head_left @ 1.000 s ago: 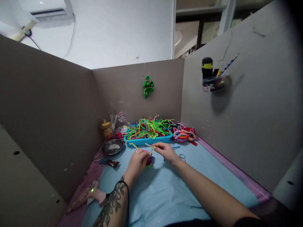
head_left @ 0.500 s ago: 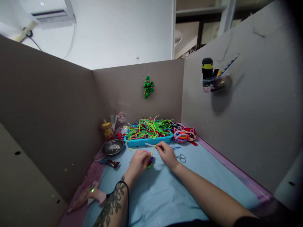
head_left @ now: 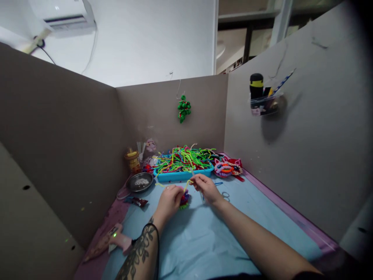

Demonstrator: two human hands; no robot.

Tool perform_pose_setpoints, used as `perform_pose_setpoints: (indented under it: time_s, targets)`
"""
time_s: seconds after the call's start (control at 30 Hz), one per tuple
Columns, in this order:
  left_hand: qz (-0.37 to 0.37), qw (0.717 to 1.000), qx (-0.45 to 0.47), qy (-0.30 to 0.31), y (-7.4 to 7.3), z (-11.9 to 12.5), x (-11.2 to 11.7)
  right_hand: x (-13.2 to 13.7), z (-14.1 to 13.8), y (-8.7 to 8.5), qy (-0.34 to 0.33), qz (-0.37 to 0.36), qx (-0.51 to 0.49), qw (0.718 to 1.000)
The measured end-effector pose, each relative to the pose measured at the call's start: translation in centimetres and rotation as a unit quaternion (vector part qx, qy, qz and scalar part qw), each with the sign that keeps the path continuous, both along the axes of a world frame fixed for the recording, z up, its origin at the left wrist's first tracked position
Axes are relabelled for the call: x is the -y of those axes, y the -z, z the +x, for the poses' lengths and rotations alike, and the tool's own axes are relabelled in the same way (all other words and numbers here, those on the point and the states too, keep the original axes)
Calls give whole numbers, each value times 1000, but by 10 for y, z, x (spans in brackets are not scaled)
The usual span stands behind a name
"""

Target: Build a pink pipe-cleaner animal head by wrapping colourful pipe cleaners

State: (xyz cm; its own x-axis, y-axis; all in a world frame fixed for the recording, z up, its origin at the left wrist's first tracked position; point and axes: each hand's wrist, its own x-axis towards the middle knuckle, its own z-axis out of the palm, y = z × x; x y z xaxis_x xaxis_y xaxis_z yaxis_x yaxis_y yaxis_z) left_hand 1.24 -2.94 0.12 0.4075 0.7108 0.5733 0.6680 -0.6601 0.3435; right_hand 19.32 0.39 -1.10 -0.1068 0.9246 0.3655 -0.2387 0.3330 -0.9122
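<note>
Your blue tray (head_left: 175, 177), heaped with fuzzy strands (head_left: 189, 158), is the thing by which I give all the places. Well to the left of this tray, and much nearer to you, lies a pink glue gun (head_left: 124, 244) with a small green light. Near the left end of the tray stands a brown and yellow jar (head_left: 134, 162). Also left of the tray, but a little nearer to you, are a dark packet (head_left: 136, 202) and a metal dish (head_left: 132, 187) with small white bits in it.

In front of the tray, on your side, your left hand (head_left: 170, 199) has its fingers closed on the small multicoloured fuzzy piece (head_left: 185, 200), which is partly hidden by them. A yellow strand (head_left: 187, 185) goes up from there to your right hand (head_left: 205, 189), in front of the tray's right half, where thumb and fingers pinch it. A thin pale stick (head_left: 192, 172) is also in this hand; what exactly it is, I cannot tell. The scissors (head_left: 225, 195) lie in front of the tray, towards its right, partly covered by your hand. Just beside the tray's right end rests a pink and orange fuzzy piece (head_left: 223, 169).
</note>
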Motion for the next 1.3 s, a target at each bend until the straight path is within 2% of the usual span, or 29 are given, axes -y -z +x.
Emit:
perform_pose_setpoints:
  time_s: [0.1, 0.33, 0.5, 0.83, 1.07, 1.23, 1.3]
  targets:
    - [-4, 1000, 19, -1, -1, -1, 0, 0, 0, -1, -13, -16, -31, 999]
    - [-30, 996, 89, -5, 1, -2, -3, -4, 3, 4, -38, 10, -58, 998]
    - [-37, 993, 111, 7, -1, -1, -2, -5, 5, 5, -10, 22, -2, 1000]
    - [-55, 993, 90, 48, -4, 1, 3, -2, 6, 2, 25, 86, 68, 994]
    - [-60, 988, 92, 111, -7, 0, 6, 9, 4, -3, 152, 230, 160, 948]
    - [-80, 982, 89, 144, -8, 0, 7, 11, 1, 3, 193, 300, 220, 908]
    - [-104, 980, 85, 147, -7, 1, 7, 11, 0, 4, 193, 304, 228, 905]
